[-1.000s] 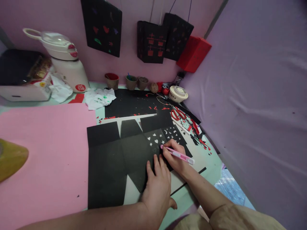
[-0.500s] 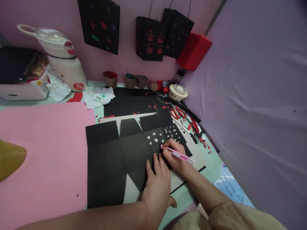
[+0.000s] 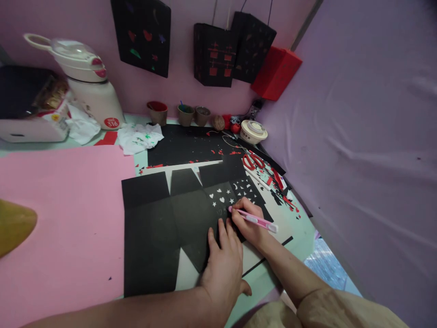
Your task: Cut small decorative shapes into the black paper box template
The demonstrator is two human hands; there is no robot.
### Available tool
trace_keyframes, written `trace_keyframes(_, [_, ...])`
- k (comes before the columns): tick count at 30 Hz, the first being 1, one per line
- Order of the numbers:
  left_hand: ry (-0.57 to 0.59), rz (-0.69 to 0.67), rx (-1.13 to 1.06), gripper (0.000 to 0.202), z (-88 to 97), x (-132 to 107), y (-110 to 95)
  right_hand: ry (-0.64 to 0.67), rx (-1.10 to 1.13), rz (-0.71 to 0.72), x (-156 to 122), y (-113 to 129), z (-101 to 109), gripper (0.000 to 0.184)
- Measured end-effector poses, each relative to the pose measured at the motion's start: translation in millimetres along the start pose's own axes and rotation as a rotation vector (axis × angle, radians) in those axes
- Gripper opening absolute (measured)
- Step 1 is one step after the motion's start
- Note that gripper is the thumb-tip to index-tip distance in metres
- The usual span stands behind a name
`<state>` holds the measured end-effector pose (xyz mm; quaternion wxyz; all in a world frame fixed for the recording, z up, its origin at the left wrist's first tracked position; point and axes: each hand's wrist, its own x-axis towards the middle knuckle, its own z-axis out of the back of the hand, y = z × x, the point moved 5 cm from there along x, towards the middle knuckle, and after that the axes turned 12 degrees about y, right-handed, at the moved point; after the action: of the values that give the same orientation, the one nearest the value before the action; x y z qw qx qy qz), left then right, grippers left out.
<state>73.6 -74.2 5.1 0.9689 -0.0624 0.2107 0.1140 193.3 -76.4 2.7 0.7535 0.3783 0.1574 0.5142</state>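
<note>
A black paper sheet (image 3: 160,228), creased into panels and cut with small star and heart holes, lies on a white board. My left hand (image 3: 223,264) rests flat on the sheet, fingers spread, pressing it down beside the cut-outs. My right hand (image 3: 247,221) grips a pink craft knife (image 3: 254,220), its tip touching the black paper just below the row of cut shapes. The fingertips of both hands nearly meet.
A large pink sheet (image 3: 58,218) covers the left. Red scissors (image 3: 253,161) and red paper scraps lie to the right of the work. Small pots (image 3: 186,115), a white bowl (image 3: 253,132) and a rice cooker (image 3: 90,86) line the back wall. Black paper lanterns (image 3: 213,54) hang above.
Both hands stay where they were; the knife tip has barely shifted on the paper. The camera tilted slightly.
</note>
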Motion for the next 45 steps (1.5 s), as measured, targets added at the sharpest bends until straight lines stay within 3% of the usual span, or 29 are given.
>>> trace_keyframes(45, [-0.057,0.019,-0.025,0.113,-0.2,-0.4,-0.4,0.011,-0.016,0.015,2.2,3.1,0.8,0.012])
